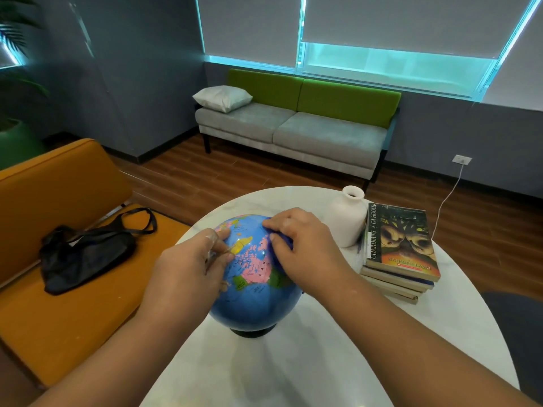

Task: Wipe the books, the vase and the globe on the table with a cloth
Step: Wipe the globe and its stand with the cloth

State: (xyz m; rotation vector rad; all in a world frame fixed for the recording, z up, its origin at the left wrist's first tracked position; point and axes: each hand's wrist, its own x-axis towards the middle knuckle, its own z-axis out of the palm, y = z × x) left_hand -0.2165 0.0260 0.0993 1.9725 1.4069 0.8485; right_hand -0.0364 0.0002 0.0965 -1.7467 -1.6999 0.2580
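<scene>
R hand [299, 245] clutches blue cloth [281, 261] against globe [252, 301]; L hand [188, 265] grips globe's side, on white table [293, 371].

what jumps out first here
A blue globe stands centre frame, the left hand holding its side while the right hand presses a blue cloth on its top. To its right stand a white vase and a stack of books; a green-backed sofa stands behind.
</scene>
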